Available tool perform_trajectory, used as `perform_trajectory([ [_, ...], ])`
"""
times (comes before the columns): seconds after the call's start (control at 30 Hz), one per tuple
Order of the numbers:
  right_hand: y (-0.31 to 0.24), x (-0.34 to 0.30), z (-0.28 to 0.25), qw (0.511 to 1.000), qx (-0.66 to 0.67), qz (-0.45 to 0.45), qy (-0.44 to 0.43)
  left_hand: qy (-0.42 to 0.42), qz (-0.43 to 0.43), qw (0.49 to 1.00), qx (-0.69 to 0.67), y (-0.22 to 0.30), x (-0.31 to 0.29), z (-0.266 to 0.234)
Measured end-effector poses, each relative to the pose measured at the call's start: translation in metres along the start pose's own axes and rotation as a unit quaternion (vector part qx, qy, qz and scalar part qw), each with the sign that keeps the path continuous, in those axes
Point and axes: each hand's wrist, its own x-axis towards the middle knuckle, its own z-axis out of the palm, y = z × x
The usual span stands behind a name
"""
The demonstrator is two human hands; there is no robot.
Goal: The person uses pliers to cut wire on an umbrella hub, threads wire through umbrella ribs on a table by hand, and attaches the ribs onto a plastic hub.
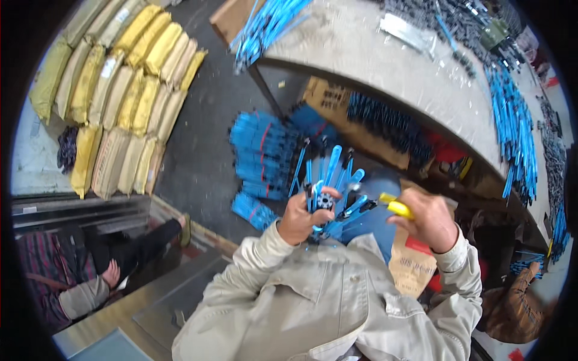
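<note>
My left hand is closed around a black, notched round hub, with several blue rods spreading out from it over my lap. The rods have black ends, and some point up and away from me. To the right, my right hand grips a yellow-handled tool. Its handle points left toward the rods. The tool's metal end is blurred, so I cannot tell its exact kind or whether it touches a rod.
Bundles of blue rods lie on the floor ahead. A pale worktable curves across the upper right, with more blue rods on it. Yellow and tan sacks are stacked at the left. Other people sit at the lower left and lower right.
</note>
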Motion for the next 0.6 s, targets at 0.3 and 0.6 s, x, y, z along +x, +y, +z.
perform_trajectory([
  [0.3, 0.151, 0.028, -0.023, 0.908, -0.327, 0.145, 0.218, 0.129, 0.134, 0.982, 0.023, 0.02, 0.021, -0.019],
  [0.6, 0.162, 0.036, -0.025, 0.909, -0.211, 0.124, 0.337, 0.082, 0.26, 0.832, 0.483, 0.209, 0.177, -0.039],
])
